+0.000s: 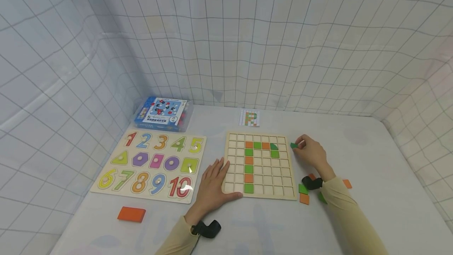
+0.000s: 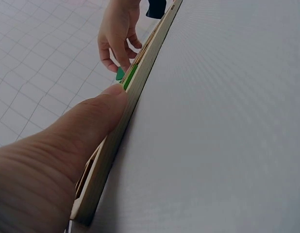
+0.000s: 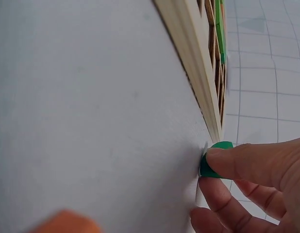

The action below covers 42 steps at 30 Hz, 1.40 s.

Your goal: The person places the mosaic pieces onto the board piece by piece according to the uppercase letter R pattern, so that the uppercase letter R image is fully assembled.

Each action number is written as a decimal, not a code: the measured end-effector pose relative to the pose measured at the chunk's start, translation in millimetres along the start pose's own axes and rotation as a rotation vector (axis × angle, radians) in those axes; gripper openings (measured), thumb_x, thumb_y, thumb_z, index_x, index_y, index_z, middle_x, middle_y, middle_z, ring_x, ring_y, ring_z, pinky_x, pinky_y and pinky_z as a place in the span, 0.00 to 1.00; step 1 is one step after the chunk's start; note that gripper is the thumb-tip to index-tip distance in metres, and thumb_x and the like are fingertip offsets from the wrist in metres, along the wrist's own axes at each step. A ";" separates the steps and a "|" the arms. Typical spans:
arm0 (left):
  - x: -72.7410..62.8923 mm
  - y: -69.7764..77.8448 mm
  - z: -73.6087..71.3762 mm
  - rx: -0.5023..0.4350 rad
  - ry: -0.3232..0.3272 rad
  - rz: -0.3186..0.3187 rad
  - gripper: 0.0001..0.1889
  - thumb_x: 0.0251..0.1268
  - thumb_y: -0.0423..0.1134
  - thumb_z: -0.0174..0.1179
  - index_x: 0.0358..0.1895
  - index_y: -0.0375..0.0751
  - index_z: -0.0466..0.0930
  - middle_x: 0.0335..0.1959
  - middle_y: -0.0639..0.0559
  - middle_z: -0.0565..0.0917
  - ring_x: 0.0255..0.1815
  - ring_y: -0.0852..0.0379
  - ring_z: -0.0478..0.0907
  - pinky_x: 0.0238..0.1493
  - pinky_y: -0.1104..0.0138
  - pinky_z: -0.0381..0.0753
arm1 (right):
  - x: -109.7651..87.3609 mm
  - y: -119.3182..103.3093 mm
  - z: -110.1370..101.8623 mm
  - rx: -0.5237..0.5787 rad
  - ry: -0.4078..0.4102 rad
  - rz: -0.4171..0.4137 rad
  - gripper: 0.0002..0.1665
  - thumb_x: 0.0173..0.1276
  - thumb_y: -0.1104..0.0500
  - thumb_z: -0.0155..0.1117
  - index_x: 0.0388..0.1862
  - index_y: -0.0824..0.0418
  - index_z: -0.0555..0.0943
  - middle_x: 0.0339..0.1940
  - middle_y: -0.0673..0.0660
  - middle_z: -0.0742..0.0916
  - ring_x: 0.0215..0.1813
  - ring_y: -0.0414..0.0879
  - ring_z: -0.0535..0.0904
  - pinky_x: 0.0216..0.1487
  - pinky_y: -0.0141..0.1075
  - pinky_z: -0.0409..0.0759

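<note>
A wooden grid board lies on the table, with orange and green tiles set in a column and along an upper row. One dark green rounded tile sits at that row's right end. My left hand rests at the board's left edge, fingers spread, the thumb on its near rim. Just off the board's right edge, my right hand pinches a dark green tile with one curved side between thumb and fingers. In the left wrist view this tile shows beyond the board.
Loose orange and green tiles lie below the right wrist. Behind the board is a small pattern card. A number puzzle board, a boxed set and an orange block are on the left.
</note>
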<state>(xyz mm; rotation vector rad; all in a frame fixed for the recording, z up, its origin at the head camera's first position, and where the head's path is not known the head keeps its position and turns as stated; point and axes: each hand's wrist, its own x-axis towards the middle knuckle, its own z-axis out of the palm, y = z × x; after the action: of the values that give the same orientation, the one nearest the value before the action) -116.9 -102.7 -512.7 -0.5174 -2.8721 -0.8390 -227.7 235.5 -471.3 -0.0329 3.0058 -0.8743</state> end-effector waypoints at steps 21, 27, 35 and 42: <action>-3.6 -3.8 0.8 0.004 0.005 0.022 0.54 0.44 0.69 0.65 0.72 0.39 0.59 0.74 0.42 0.55 0.74 0.46 0.45 0.71 0.54 0.43 | -14.3 5.3 2.1 0.097 0.089 -0.180 0.08 0.63 0.60 0.66 0.39 0.63 0.82 0.29 0.54 0.82 0.30 0.47 0.75 0.25 0.35 0.70; -3.7 -5.8 0.3 -0.016 0.013 0.039 0.54 0.45 0.67 0.65 0.72 0.37 0.59 0.73 0.41 0.55 0.74 0.46 0.45 0.71 0.53 0.43 | -15.6 -3.2 3.3 0.186 0.048 -0.279 0.07 0.62 0.64 0.67 0.39 0.63 0.84 0.30 0.53 0.82 0.31 0.46 0.76 0.28 0.35 0.72; -2.2 -4.9 -0.1 -0.034 0.015 0.044 0.53 0.45 0.66 0.66 0.71 0.37 0.60 0.73 0.40 0.56 0.74 0.45 0.45 0.71 0.53 0.44 | -18.9 -13.8 6.1 0.249 -0.077 -0.330 0.06 0.62 0.63 0.67 0.38 0.61 0.85 0.31 0.50 0.82 0.33 0.45 0.76 0.29 0.34 0.74; -1.0 -5.6 1.0 -0.032 0.010 0.038 0.53 0.45 0.68 0.65 0.71 0.37 0.60 0.73 0.41 0.56 0.74 0.46 0.45 0.70 0.53 0.45 | -17.6 -16.8 9.6 0.246 -0.154 -0.382 0.05 0.61 0.62 0.69 0.37 0.58 0.86 0.32 0.47 0.83 0.33 0.43 0.77 0.32 0.34 0.75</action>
<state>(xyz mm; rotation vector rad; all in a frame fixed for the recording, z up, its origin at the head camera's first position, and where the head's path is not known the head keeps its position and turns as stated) -118.0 -106.9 -516.5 -0.5678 -2.8350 -0.8811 -209.7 216.6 -470.3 -0.6558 2.7678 -1.1999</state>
